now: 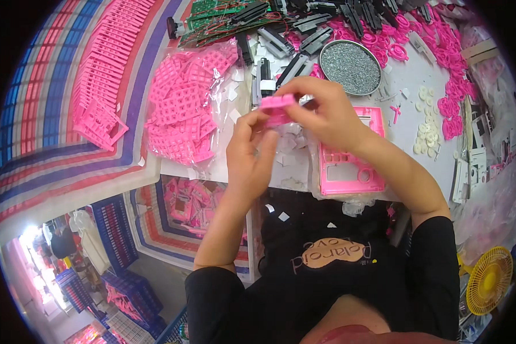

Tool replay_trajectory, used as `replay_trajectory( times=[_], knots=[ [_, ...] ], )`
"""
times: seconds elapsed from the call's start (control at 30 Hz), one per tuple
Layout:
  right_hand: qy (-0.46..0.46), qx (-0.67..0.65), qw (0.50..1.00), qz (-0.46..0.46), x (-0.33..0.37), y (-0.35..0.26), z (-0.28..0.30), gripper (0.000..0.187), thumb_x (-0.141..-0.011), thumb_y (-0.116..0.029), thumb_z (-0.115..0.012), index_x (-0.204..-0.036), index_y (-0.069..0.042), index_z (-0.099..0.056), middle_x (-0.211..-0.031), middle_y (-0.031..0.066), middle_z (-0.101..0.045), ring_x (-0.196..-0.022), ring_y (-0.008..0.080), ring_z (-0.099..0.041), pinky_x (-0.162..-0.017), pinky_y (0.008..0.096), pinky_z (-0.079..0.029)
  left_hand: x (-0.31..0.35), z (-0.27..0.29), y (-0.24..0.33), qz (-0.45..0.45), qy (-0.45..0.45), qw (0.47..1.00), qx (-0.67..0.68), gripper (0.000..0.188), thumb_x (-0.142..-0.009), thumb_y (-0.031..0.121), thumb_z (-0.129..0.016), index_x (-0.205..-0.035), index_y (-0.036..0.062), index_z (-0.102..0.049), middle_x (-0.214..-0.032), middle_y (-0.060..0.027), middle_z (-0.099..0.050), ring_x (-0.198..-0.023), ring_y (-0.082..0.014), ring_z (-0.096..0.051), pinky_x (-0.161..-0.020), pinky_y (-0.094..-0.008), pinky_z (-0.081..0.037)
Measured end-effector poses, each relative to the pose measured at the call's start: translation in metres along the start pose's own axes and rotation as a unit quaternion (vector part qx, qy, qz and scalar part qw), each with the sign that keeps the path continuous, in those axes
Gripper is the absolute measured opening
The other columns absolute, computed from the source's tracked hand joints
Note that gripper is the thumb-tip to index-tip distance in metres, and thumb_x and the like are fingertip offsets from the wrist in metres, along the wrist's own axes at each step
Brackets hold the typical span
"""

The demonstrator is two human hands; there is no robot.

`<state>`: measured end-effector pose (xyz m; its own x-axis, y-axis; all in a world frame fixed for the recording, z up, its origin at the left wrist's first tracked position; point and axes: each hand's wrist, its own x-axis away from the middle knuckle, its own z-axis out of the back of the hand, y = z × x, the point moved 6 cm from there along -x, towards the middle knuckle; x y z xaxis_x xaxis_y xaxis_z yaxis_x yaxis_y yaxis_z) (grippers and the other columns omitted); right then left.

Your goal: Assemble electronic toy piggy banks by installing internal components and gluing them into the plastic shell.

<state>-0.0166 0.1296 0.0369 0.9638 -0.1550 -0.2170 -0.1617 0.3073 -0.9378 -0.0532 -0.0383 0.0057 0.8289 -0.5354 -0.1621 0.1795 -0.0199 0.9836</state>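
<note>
Between both hands, above the worktable, is a small pink plastic part (278, 102), blurred and partly covered by fingers. My right hand (325, 109) pinches it from above and the right, thumb and forefinger closed. My left hand (252, 152) holds its lower left side, fingers curled around it. Under my right wrist a pink plastic casing panel (352, 188) with cut-out openings lies on the table's front edge. Small white paper squares (292, 150) lie scattered just behind my hands.
A round metal dish (351, 67) of small silvery screws stands behind my right hand. To the left lies a clear bag of pink keypad pieces (180, 104), beside a row of pink casings (106, 63). Green circuit boards (212, 22), black-and-grey parts (297, 69) and white discs (427, 135) lie around.
</note>
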Motion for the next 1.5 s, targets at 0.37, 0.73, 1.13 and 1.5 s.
replay_trajectory(
  times=[0.37,0.73,1.13,1.5],
  knots=[
    [-0.157,0.071,0.984,-0.037,0.007,-0.012,0.010,0.022,-0.095,-0.009,-0.062,-0.116,-0.006,-0.061,-0.092,0.0003,-0.066,-0.080,0.0074,-0.063,-0.069,0.0229,-0.052,-0.013,-0.006,0.024,0.093,-0.086,0.991,-0.047,0.045,-0.087,0.005,-0.073,-0.129,-0.0005,-0.055,-0.110,-0.0112,-0.064,-0.079,-0.0086,-0.061,-0.064,-0.0230,-0.052],
    [-0.033,0.032,0.999,0.027,0.085,-0.022,0.056,0.019,-0.088,-0.002,-0.071,-0.106,0.000,-0.067,-0.097,0.0090,-0.067,-0.086,0.0186,-0.066,-0.073,0.0282,-0.053,0.039,-0.050,0.012,0.008,-0.125,0.992,-0.031,0.019,-0.088,-0.008,-0.066,-0.105,-0.0013,-0.060,-0.113,-0.0135,-0.065,-0.091,-0.0138,-0.066,-0.074,-0.0249,-0.056],
    [-0.074,0.291,0.951,0.081,0.069,0.023,0.045,0.017,-0.084,-0.013,-0.074,-0.097,-0.006,-0.066,-0.094,0.0097,-0.065,-0.089,0.0304,-0.062,-0.075,0.0409,-0.051,0.027,-0.031,0.006,0.005,-0.105,0.985,-0.138,0.010,-0.088,-0.002,-0.065,-0.097,0.0008,-0.066,-0.102,-0.0082,-0.068,-0.091,-0.0142,-0.064,-0.071,-0.0259,-0.051],
    [-0.205,0.450,0.866,0.076,0.118,-0.006,0.007,0.089,-0.081,-0.054,-0.069,-0.144,0.005,-0.044,-0.155,0.0209,-0.038,-0.147,0.0378,-0.031,-0.114,0.0575,-0.029,-0.016,-0.005,0.068,-0.143,-0.086,0.956,-0.242,0.014,-0.083,0.000,-0.071,-0.096,0.0031,-0.067,-0.091,-0.0085,-0.068,-0.070,-0.0157,-0.063,-0.062,-0.0273,-0.049]
  ],
)
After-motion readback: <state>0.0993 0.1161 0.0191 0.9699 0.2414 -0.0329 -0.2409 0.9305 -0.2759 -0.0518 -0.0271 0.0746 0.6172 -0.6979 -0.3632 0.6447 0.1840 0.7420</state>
